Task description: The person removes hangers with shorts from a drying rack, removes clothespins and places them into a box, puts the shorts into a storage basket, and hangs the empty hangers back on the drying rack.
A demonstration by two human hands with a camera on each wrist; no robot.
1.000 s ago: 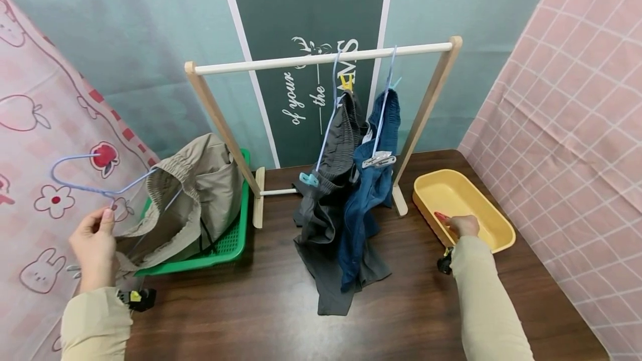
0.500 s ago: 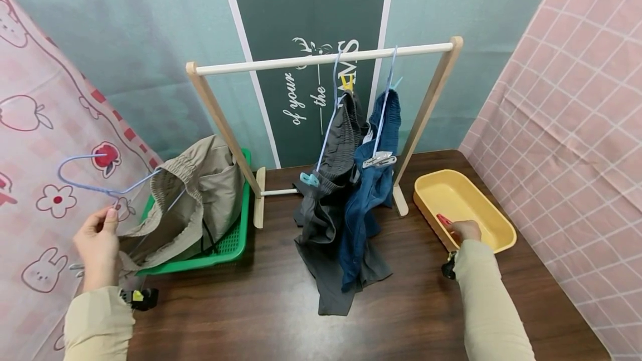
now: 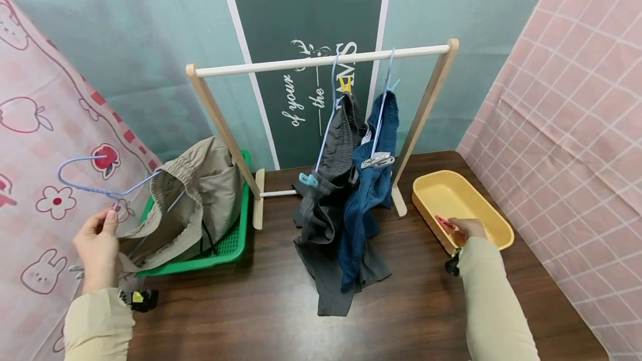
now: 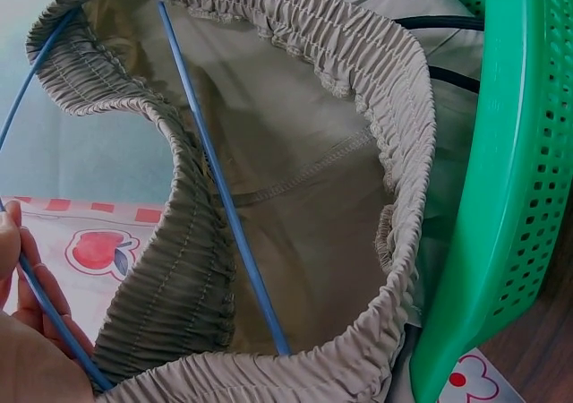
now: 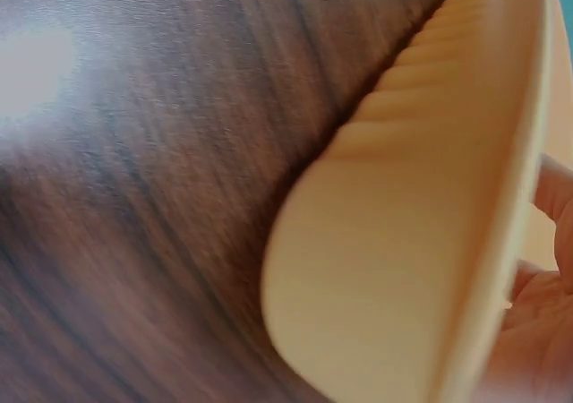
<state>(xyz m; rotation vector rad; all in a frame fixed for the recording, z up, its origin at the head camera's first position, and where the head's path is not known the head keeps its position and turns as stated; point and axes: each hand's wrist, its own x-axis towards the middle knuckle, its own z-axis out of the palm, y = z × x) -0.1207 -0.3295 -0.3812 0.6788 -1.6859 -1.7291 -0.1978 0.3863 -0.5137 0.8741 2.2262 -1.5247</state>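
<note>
In the head view my left hand (image 3: pixel 97 241) pinches one arm of a blue hanger (image 3: pixel 82 187) between thumb and fingers. The hanger passes through the elastic waistband of beige trousers (image 3: pixel 215 183), which lie in a green basket (image 3: pixel 244 227). In the left wrist view, the hanger's bottom bar (image 4: pixel 228 201) crosses the waist opening (image 4: pixel 295 143). Inside the yellow tray (image 3: pixel 494 210), my right hand (image 3: pixel 470 229) holds a red clothespin (image 3: pixel 445 223) at its fingertips. The tray's wall (image 5: pixel 376 269) hides the clothespin and part of the hand in the right wrist view.
A rack with a white bar (image 3: pixel 281 66) stands mid-table. Grey trousers (image 3: pixel 336 166) and blue jeans (image 3: pixel 366 205) hang from it on hangers, held by clothespins such as a yellow one (image 3: pixel 345 84). Pink cloths border the left and right sides.
My right hand has shifted slightly right within the tray, and the red clothespin has shifted with it, away from the tray's left wall. My left hand has hardly moved, still holding the hanger.
</note>
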